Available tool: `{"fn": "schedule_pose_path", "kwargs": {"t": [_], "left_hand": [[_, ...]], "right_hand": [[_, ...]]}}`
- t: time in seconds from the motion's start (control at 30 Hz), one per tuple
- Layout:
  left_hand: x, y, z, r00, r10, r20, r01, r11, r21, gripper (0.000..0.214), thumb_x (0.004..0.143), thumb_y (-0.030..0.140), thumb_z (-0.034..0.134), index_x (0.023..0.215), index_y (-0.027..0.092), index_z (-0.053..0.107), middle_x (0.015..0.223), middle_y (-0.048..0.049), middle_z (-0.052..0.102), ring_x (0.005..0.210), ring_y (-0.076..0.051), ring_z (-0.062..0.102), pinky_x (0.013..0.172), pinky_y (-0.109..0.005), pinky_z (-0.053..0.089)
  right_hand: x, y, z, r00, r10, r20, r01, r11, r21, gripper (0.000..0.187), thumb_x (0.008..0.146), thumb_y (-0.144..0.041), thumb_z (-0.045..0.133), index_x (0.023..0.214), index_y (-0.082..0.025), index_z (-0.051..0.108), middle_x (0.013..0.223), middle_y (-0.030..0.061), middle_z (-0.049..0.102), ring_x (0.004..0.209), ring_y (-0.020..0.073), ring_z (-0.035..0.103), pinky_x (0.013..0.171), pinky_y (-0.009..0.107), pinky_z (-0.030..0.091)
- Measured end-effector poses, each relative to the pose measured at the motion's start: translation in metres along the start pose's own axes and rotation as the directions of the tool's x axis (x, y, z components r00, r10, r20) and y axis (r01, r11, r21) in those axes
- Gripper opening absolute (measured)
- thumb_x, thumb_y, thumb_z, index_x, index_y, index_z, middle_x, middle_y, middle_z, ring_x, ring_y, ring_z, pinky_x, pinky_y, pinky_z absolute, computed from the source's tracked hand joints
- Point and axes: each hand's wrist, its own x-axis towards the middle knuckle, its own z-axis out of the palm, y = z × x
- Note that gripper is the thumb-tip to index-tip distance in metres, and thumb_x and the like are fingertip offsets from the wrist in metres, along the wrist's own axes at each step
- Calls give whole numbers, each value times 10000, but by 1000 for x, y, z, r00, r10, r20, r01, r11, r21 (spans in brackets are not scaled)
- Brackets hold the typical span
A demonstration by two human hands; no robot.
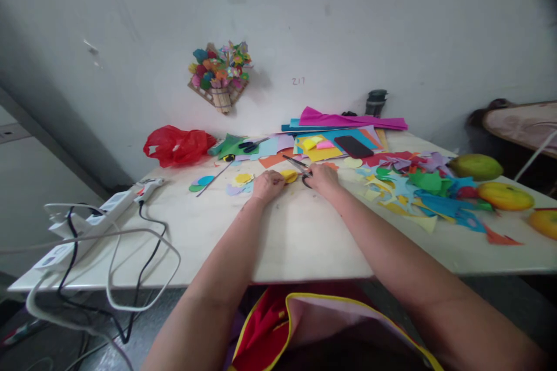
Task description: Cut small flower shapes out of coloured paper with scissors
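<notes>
Near the middle of the white table, my left hand (268, 185) is closed on a small piece of yellow paper (289, 175). My right hand (324, 178) grips a pair of scissors (295, 161) with dark handles; the blades point up and left, just beyond the yellow paper. Whether the blades touch the paper I cannot tell. Left of my left hand lies a yellow paper flower (243, 178) over pale blue and lilac paper shapes (235, 190). Farther left are a blue paper circle (206, 180) and a green one (195, 188).
Paper scraps (429, 185) and several mangoes (505, 195) cover the table's right side. Paper sheets (324, 153) and a phone (353, 146) lie behind my hands. At left are a red plastic bag (178, 145) and a power strip (87, 235) with loose cables.
</notes>
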Motion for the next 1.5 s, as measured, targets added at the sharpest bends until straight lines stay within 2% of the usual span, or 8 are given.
{"fn": "schedule_pose_path", "kwargs": {"t": [0.5,0.67,0.87,0.93,1.03,1.17,1.33,1.5], "left_hand": [[3,-10,1,993,-119,0,119,991,-66,179,780,222,643,844,245,809,976,-49,770,901,-251,690,756,-288,488],[3,-10,1,991,-76,-106,68,995,-69,162,767,199,646,814,232,797,988,-65,766,919,-246,687,777,-291,482],[1,-6,-2,975,-153,-161,156,988,8,229,792,190,611,928,207,795,781,-68,758,763,-225,687,693,-282,460],[0,-3,-2,982,-111,-152,124,990,74,243,813,197,600,968,215,787,814,-70,764,788,-224,692,714,-284,460],[-2,3,-1,992,31,-126,-6,981,196,253,857,220,575,1016,225,772,915,-86,766,839,-227,696,745,-296,466],[-2,11,2,970,237,-58,-207,925,320,230,862,228,601,1033,228,754,910,-102,753,857,-223,689,712,-286,475],[-2,18,7,908,418,-17,-393,867,307,231,884,181,557,1013,233,741,913,-90,751,863,-191,680,700,-261,487],[-3,13,10,970,131,-203,-100,983,156,266,870,247,573,1079,190,728,855,-89,747,780,-203,688,721,-294,500]], "right_hand": [[-1,-5,3,995,-63,79,69,994,-81,421,834,-294,626,1235,-178,680,1175,169,690,1103,293,633,856,351,473],[0,-2,3,998,-40,56,40,999,14,328,789,-329,682,1088,-213,751,1237,136,650,1105,284,618,839,330,475],[-2,-7,2,1000,-23,-9,24,972,234,164,798,-233,663,921,-223,771,1121,87,708,1037,258,634,785,298,471],[-1,-8,4,1000,8,-3,-6,895,446,164,863,-286,615,815,-195,743,955,78,733,861,210,660,687,263,465],[0,-10,4,988,51,147,-148,596,789,379,934,-450,525,736,-158,663,703,58,684,506,115,551,497,225,397],[-3,-11,-3,937,21,348,-340,276,899,503,932,-591,468,764,-142,619,581,53,638,385,81,464,372,197,259],[-4,-10,-3,936,62,346,-351,223,909,205,910,-247,607,739,-136,592,528,14,621,370,62,464,343,173,216],[2,-6,2,959,98,265,-281,230,932,152,875,-120,629,728,-129,592,490,-3,616,348,49,439,362,158,308]]}}
